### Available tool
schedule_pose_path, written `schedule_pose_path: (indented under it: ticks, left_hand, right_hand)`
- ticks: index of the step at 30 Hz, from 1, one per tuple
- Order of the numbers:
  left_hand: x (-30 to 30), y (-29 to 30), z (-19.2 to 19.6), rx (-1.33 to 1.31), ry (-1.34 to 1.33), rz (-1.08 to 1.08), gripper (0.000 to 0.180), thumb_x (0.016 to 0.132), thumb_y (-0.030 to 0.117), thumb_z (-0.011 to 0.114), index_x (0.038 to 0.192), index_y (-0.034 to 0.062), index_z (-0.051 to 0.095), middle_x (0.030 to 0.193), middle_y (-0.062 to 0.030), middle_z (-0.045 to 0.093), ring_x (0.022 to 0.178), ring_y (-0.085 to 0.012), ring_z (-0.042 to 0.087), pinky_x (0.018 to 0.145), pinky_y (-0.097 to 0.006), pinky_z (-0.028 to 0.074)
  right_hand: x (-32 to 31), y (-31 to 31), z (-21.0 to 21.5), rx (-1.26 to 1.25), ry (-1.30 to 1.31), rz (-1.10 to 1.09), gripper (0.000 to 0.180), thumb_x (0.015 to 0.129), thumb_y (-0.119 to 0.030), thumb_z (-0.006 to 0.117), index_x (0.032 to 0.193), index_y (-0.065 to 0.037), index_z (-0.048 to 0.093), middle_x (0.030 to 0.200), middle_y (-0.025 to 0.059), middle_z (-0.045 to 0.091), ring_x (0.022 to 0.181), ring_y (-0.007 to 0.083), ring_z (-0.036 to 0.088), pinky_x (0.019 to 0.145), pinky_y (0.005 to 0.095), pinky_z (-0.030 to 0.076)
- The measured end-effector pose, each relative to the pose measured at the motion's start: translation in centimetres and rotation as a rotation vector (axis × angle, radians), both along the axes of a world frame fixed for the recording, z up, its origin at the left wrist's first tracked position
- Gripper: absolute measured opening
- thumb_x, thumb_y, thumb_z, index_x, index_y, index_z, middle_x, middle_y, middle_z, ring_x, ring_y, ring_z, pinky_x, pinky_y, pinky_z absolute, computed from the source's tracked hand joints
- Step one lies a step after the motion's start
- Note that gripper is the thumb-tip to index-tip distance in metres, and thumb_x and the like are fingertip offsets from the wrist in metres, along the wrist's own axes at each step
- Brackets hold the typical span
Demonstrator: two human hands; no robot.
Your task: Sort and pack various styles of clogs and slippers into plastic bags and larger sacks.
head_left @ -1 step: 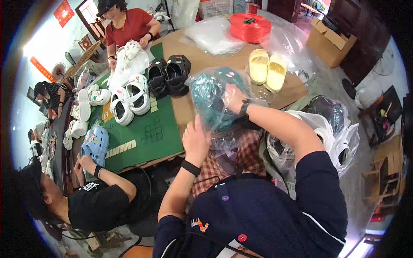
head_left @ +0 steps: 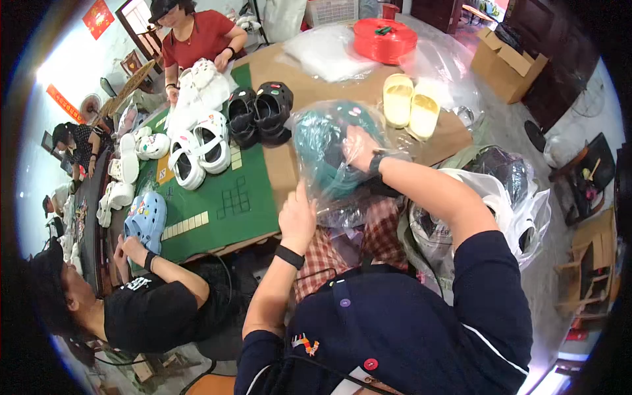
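A pair of teal clogs (head_left: 327,174) lies inside a clear plastic bag (head_left: 309,118) at the table's near edge, in front of me. My right hand (head_left: 361,150) reaches over the clogs, its fingers curled against them with the bag's film around it. To the left, my left hand (head_left: 298,214) pinches the near edge of the bag. Folds of the film blur the outlines of the clogs, and some of my fingertips are hidden.
Black fuzzy-lined clogs (head_left: 260,113) and white clogs (head_left: 199,149) stand left on the green mat (head_left: 253,197). Yellow slides (head_left: 411,105) lie right, below a red twine roll (head_left: 385,41). A white sack (head_left: 530,217) stands beside me. Co-workers handle blue clogs (head_left: 146,220) and white clogs.
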State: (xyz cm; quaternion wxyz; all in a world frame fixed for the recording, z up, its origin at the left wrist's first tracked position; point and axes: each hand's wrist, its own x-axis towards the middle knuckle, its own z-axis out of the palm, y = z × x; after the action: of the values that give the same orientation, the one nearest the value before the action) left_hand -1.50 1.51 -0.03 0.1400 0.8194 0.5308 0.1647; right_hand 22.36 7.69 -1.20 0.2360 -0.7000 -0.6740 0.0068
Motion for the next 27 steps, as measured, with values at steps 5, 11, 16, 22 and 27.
schedule_pose_path:
  ticks: [5, 11, 16, 22, 27]
  left_hand:
    - [-1.4, -2.2, -2.3, 0.244, -0.246, -0.279, 0.028, 0.089, 0.015, 0.051, 0.115, 0.0048, 0.05, 0.083, -0.017, 0.063, 0.073, -0.0354, 0.063, 0.062, -0.044, 0.051]
    - [-2.5, -1.9, -2.4, 0.06, -0.131, -0.042, 0.027, 0.091, 0.02, 0.05, 0.117, 0.0131, 0.05, 0.067, -0.0186, 0.06, 0.061, -0.0382, 0.06, 0.053, -0.048, 0.048]
    - [-3.6, -2.9, -3.0, 0.056, -0.072, -0.119, 0.034, 0.09, 0.025, 0.052, 0.119, 0.0067, 0.05, 0.061, -0.0122, 0.061, 0.055, -0.0317, 0.061, 0.05, -0.044, 0.048]
    - [-4.6, -4.5, -1.6, -0.144, 0.012, -0.188, 0.039, 0.09, 0.03, 0.053, 0.12, 0.0041, 0.049, 0.072, -0.0161, 0.064, 0.069, -0.0338, 0.064, 0.056, -0.047, 0.049]
    - [-5.7, -1.4, 3.7, -0.287, 0.089, -0.301, 0.036, 0.087, 0.034, 0.057, 0.114, 0.0091, 0.057, 0.083, -0.0151, 0.066, 0.08, -0.0347, 0.064, 0.068, -0.045, 0.051]
  right_hand:
    - [0.7, 2.4, 0.1, -0.017, 0.182, -0.15, 0.025, 0.081, -0.016, 0.051, 0.089, 0.005, 0.063, 0.092, 0.0298, 0.062, 0.088, 0.0426, 0.062, 0.076, 0.0477, 0.05]
    - [-2.7, 1.6, 4.0, -0.042, 0.067, -0.111, 0.023, 0.075, -0.015, 0.054, 0.067, 0.004, 0.064, 0.075, 0.0298, 0.061, 0.079, 0.0405, 0.063, 0.071, 0.0463, 0.051]
    - [-2.2, 1.2, 2.4, -0.224, -0.038, -0.126, 0.039, 0.084, -0.015, 0.049, 0.113, 0.011, 0.044, 0.112, 0.0348, 0.048, 0.109, 0.0432, 0.048, 0.093, 0.0467, 0.04]
    - [-4.5, -3.4, 4.4, -0.31, -0.298, -0.008, 0.078, 0.086, -0.032, 0.058, 0.138, 0.013, 0.021, 0.144, 0.0281, 0.026, 0.124, 0.0384, 0.041, 0.101, 0.0456, 0.036]
    - [-3.5, -12.1, 12.2, -0.674, -0.405, 0.66, 0.057, 0.08, -0.028, 0.064, 0.122, 0.006, 0.046, 0.13, 0.0251, 0.044, 0.119, 0.0359, 0.047, 0.095, 0.0429, 0.043]
